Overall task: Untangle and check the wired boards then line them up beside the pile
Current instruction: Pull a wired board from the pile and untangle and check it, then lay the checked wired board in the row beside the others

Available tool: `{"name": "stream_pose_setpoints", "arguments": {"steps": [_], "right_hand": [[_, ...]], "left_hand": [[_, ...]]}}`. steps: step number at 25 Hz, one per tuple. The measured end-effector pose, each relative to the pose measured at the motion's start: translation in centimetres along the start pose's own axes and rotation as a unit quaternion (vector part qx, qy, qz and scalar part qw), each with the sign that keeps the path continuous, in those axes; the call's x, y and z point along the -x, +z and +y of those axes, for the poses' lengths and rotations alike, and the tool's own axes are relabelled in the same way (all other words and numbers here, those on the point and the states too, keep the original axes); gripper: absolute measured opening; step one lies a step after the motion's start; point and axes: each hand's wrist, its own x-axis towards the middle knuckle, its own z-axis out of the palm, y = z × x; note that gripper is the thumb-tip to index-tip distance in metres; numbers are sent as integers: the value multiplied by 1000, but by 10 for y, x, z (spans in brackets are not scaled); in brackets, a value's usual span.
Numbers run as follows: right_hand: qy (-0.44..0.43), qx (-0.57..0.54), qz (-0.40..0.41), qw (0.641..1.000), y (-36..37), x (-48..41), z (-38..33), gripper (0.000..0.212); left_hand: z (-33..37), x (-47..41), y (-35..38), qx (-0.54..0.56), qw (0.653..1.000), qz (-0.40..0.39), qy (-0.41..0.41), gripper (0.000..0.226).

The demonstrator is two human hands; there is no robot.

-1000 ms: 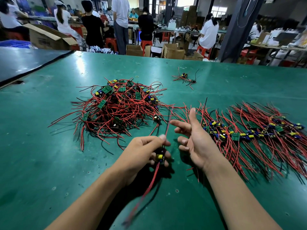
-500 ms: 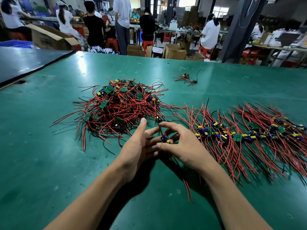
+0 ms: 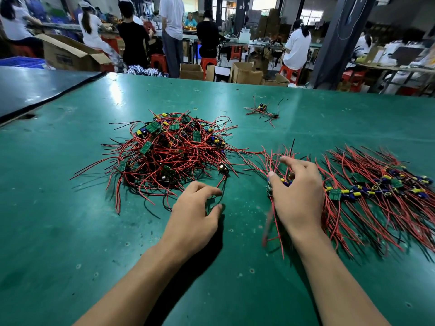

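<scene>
Boards (image 3: 153, 127) lie tangled in the pile (image 3: 164, 156), left of centre on the counter (image 3: 70, 231). Left hand (image 3: 195, 208) hovers just off the pile's near right edge, fingers (image 3: 209, 189) loosely curled and parted. A black wire (image 3: 224, 184) from the edge board (image 3: 223, 169) drops into the gap, nothing pinched. That board sits just beyond those fingers, wires trailing toward the person; left hand is nearer, my guess for the next pick. Right hand (image 3: 296, 198) arches over the end board (image 3: 269, 191) at the left of the row (image 3: 376, 187), fingers spread; gripping or only touching, I cannot tell.
</scene>
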Motion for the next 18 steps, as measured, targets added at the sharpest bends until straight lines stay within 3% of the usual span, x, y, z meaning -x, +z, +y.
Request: {"name": "stream_pose_setpoints", "arguments": {"steps": [3,5,8,10,15,18], "right_hand": [[-52,-36,-20,998,5,5,-7,26],[-108,-49,-81,990,11,9,-10,23],[-187,7,-213,959,18,14,-8,23],[-211,69,-258,940,22,17,-5,25],[-140,216,-211,943,16,12,-4,39],[-86,226,-210,947,11,11,-4,38]], "left_hand": [[-6,-3,1,-48,998,-41,-4,33],[-6,-4,1,-47,998,-45,3,30],[-4,-5,2,-29,999,-17,18,14],[-2,-5,1,-8,1000,13,4,9],[-1,-2,-1,39,998,49,-27,11],[3,-2,-5,79,993,77,-35,11]]}}
